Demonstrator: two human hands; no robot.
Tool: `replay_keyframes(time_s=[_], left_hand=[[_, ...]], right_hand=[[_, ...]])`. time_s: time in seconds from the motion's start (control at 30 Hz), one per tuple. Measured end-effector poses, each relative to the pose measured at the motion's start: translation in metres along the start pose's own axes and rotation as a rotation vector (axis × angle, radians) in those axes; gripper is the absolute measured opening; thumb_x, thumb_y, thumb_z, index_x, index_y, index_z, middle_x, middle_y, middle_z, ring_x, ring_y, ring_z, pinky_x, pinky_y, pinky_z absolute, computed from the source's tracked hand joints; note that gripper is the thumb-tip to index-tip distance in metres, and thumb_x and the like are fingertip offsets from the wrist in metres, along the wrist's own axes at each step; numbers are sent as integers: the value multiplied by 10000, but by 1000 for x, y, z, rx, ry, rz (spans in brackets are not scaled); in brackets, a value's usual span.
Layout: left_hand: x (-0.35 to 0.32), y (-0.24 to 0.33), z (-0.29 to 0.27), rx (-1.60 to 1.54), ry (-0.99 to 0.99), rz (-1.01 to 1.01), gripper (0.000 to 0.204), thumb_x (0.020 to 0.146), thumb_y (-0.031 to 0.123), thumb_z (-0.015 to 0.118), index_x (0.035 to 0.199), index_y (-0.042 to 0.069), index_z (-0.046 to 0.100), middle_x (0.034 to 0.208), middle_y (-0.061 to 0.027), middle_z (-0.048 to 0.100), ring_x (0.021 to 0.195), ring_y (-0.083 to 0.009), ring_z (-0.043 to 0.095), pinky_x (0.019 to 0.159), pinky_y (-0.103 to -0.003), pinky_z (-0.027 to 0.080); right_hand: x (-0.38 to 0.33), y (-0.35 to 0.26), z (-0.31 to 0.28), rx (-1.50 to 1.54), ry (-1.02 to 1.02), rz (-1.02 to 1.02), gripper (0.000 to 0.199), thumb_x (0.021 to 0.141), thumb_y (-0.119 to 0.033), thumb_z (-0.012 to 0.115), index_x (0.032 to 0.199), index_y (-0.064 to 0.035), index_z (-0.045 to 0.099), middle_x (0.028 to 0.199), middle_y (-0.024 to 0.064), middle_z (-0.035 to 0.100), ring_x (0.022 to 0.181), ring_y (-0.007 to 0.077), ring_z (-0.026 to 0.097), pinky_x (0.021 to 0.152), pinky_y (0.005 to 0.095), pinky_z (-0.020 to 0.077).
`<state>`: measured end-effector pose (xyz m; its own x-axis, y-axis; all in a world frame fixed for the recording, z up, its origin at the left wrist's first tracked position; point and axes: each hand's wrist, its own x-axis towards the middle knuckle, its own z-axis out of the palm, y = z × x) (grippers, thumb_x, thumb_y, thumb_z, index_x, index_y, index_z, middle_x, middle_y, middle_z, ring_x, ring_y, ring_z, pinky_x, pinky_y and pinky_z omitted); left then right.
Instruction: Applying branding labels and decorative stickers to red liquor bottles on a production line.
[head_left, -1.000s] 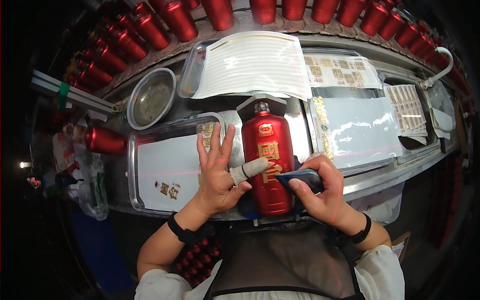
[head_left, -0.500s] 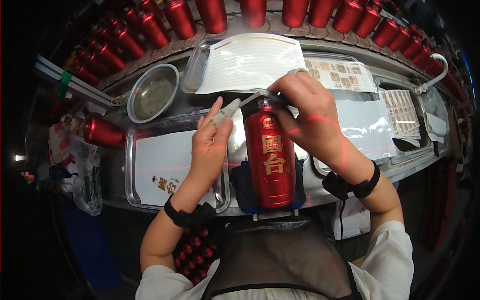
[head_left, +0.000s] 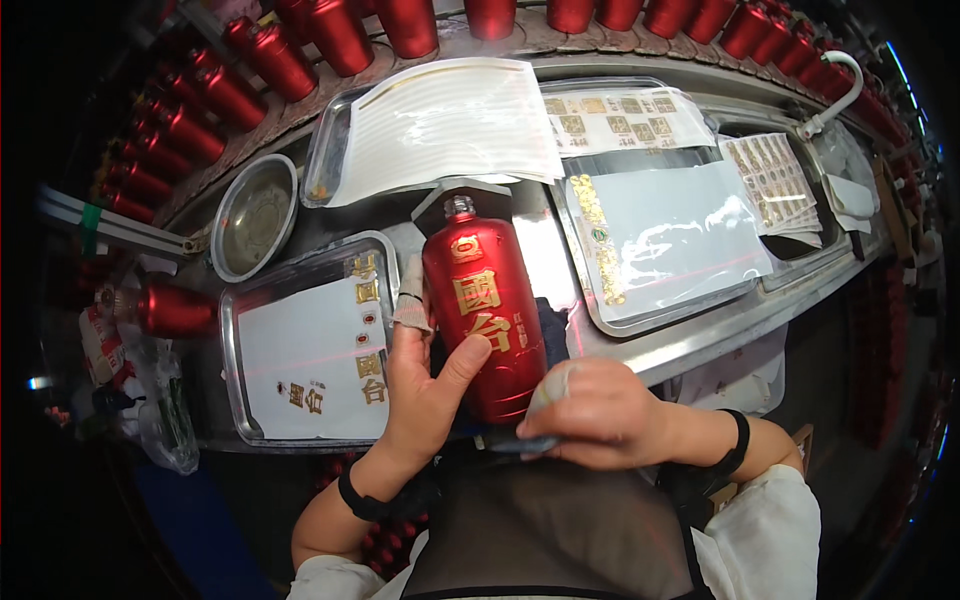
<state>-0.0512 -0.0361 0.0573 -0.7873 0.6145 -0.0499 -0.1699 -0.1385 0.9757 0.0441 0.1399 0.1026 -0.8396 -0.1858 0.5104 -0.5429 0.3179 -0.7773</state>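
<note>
A red bottle (head_left: 480, 250) with gold raised lettering and a bare clear neck stands tilted slightly in front of me. My left hand (head_left: 425, 385) grips its left side, thumb across the front, fingers going behind it. Pale fabric covers one or more of those fingers. Down by the bottle's base, my right hand (head_left: 595, 410) is closed, with light wrapping on a finger. A slim dark tool (head_left: 525, 444) sticks out of it, blurred, so its exact kind cannot be made out.
Left of the bottle lies a metal tray (head_left: 232, 375) with gold lettering pieces on a white sheet. Beyond are a metal bowl (head_left: 255, 215) and stacked white sheets (head_left: 445, 120). A second tray (head_left: 655, 325) with gold stickers sits right. Red bottles (head_left: 410, 28) line the back.
My right hand has come down from the bottle's neck to its base with the dark tool. My left hand has moved onto the bottle's side. The whole view has shifted and turned.
</note>
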Motion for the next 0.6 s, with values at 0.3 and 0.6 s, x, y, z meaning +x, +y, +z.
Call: replay_keyframes(time_s=[0.3,0.6], left_hand=[[0,-3,1,27,32,-90,821,848,11,679,1506,-31,190,1464,-174,390,1300,-230,466,1091,-369,390],[-8,-15,-20,59,103,-153,766,878,237,620,1483,-53,249,1391,-175,475,1261,-233,513,1068,-369,403]], right_hand=[[-35,139,-103,-166,543,907,217,812,-217,725,863,-9,689,794,71,665,698,113,599,632,278,481],[-14,162,-118,-783,-14,916,492,692,-286,828,1079,-104,585,1043,197,542,874,398,624,769,453,507]])
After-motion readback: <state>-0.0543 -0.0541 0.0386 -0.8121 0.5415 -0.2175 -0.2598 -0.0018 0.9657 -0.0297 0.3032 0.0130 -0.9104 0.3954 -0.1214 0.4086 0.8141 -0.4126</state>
